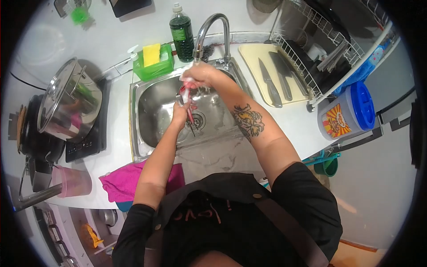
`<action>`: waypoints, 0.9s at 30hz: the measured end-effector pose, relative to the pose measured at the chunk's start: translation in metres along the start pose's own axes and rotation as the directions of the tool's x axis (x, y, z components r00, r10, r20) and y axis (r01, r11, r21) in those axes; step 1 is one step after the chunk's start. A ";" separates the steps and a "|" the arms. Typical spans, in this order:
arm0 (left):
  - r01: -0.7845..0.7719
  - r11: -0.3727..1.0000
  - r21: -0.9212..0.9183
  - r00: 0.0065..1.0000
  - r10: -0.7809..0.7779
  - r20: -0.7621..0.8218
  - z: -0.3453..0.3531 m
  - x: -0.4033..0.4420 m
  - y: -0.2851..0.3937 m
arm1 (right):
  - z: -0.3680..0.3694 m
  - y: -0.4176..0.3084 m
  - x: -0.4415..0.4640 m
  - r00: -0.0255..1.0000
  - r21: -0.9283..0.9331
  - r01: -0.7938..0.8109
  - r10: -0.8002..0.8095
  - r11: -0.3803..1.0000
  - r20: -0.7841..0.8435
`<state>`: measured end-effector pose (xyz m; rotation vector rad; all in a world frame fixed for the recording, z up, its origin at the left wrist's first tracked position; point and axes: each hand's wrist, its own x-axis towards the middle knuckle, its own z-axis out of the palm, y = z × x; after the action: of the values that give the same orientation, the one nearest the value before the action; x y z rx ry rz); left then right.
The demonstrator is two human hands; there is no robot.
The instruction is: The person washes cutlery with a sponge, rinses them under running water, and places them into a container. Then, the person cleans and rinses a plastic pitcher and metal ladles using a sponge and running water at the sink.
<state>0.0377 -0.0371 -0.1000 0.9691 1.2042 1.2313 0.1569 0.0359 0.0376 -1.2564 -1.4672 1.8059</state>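
Note:
Over the steel sink (153, 104), my left hand (182, 109) is closed around a thin red-handled utensil (190, 115), whose dark end points down toward the drain. My right hand (199, 75), wet and soapy, is under the faucet (212, 18) at the utensil's upper end. Its fingers are bent around something red covered in white foam; whether that is part of the same utensil is hard to tell. Water runs off the right hand into the basin.
Behind the sink are a green caddy (153, 69) with a yellow sponge (151, 55) and a soap bottle (181, 38). Knives lie on a cutting board (253, 58) at right, beside a dish rack (307, 75). A pot (71, 104) and pink cloth (122, 181) are at left.

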 end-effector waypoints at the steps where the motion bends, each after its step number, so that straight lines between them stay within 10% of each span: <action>1: -0.003 1.000 -0.001 1.000 0.003 0.009 -0.001 0.002 -0.005 | 0.003 -0.012 -0.010 0.994 -0.247 0.103 -0.092 0.963 0.058; 2: -0.026 1.000 0.002 0.999 0.026 0.036 -0.002 0.004 -0.009 | 0.005 -0.021 -0.018 0.978 -0.473 0.206 -0.164 0.857 0.128; 3: -0.051 0.999 0.003 0.996 0.051 0.069 -0.002 0.007 -0.011 | 0.006 -0.018 -0.004 0.865 -0.919 0.323 -0.466 0.227 0.189; 4: -0.056 0.998 0.001 0.994 0.056 0.092 0.001 0.004 -0.007 | 0.005 0.000 0.018 0.812 -0.889 0.198 -0.578 0.414 -0.088; 6: -0.107 0.994 0.030 0.986 0.102 0.134 0.006 -0.004 0.006 | 0.011 0.018 0.006 0.417 -0.923 0.091 -0.856 0.373 -0.305; 8: -0.108 0.992 0.073 0.978 0.093 0.188 0.010 -0.001 0.011 | 0.000 0.032 0.028 0.455 -0.965 -0.023 -0.857 0.260 -0.242; 10: -0.126 0.992 0.001 0.976 0.124 0.177 0.014 0.002 0.015 | -0.006 0.028 0.013 0.890 -0.699 0.327 -0.457 0.636 0.001; 14: -0.105 0.994 -0.011 0.987 0.106 0.118 0.023 0.011 0.021 | -0.003 0.041 0.022 0.901 -0.716 0.284 -0.432 0.637 -0.026; 16: -0.104 0.994 -0.020 0.989 0.106 0.108 0.027 0.014 0.028 | 0.000 0.041 -0.002 0.924 -0.051 0.328 -0.332 0.943 -0.190; 17: -0.081 0.996 -0.035 0.994 0.083 0.069 0.028 0.015 0.032 | -0.001 0.056 0.004 0.923 -0.051 0.330 -0.333 0.943 -0.193; 20: -0.047 0.997 -0.059 0.998 0.050 0.040 0.027 0.034 0.028 | -0.005 0.115 0.029 0.643 -0.043 0.641 -0.567 0.766 -0.515; 22: -0.012 0.991 -0.133 1.000 0.009 -0.020 0.041 0.034 0.037 | -0.006 0.125 -0.007 0.895 0.429 0.315 -0.415 0.847 0.162; 27: -0.011 0.999 0.035 0.998 0.014 -0.066 0.053 0.023 0.051 | 0.003 0.131 -0.012 0.979 0.359 0.145 -0.187 0.922 0.083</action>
<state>0.0803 -0.0038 -0.0456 0.9694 1.2768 1.2642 0.1818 -0.0152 -0.0813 -0.8373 -1.1968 1.9434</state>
